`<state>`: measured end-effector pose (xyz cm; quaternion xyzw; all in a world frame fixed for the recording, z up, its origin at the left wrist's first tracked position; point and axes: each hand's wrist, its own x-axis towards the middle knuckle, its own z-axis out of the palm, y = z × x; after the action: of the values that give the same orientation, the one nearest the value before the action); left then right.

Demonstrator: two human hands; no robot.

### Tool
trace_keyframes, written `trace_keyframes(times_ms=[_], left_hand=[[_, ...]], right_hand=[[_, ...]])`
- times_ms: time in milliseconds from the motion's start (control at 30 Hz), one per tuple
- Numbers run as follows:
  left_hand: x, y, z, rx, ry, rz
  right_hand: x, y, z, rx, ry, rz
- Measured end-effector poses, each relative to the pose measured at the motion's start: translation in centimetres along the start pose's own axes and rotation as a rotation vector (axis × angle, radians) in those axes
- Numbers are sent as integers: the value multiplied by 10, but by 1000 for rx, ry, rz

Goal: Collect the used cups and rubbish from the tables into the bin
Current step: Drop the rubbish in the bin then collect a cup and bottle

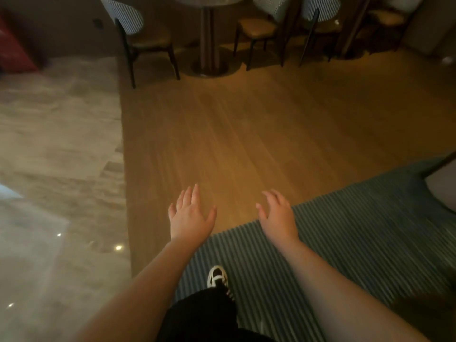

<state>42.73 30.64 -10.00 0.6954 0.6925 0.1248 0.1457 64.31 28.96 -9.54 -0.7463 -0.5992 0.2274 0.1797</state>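
Observation:
My left hand (pixel 190 215) and my right hand (pixel 277 215) are stretched out in front of me over the floor, palms down, fingers straight and relaxed. Neither hand holds anything. No cup, rubbish or bin shows in the head view. A round table (pixel 209 0) stands at the far top centre, only its rim and its pedestal visible; what lies on its top is cut off by the frame.
Striped-back chairs (pixel 133 28) (pixel 269 23) (pixel 320 13) stand around the table. Wooden floor (pixel 246 124) runs ahead, a polished stone floor (pixel 56 144) lies left, a ribbed grey-green rug (pixel 357 230) lies under my shoe (pixel 217 276). A red object (pixel 12 53) sits far left.

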Motion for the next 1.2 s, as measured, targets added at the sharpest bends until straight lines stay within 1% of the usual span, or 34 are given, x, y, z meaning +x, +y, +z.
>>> trace_keyframes(times_ms=[167, 300, 400, 567, 667, 767, 1000, 1100, 1200], left_hand=[[172, 30, -19, -6, 4, 0], [291, 51, -18, -17, -15, 2], [385, 65, -7, -22, -1, -2], [570, 90, 21, -14, 17, -44], [683, 110, 25, -10, 15, -65], [784, 129, 17, -30, 33, -83], [975, 159, 15, -19, 62, -138], [1058, 163, 19, -50, 92, -180], [1147, 159, 23, -67, 122, -159]], right_hand=[[166, -34, -33, -25, 65, -6], [286, -37, -48, -14, 57, 15], [384, -35, -46, -11, 58, 31], [588, -43, -40, 1, 70, -14], [715, -51, -56, -2, 58, -64], [824, -62, -80, -5, 63, -74], [1011, -91, -115, -31, 36, -117], [1090, -102, -119, -34, 15, -137], [1179, -118, -113, -35, 20, -139]])
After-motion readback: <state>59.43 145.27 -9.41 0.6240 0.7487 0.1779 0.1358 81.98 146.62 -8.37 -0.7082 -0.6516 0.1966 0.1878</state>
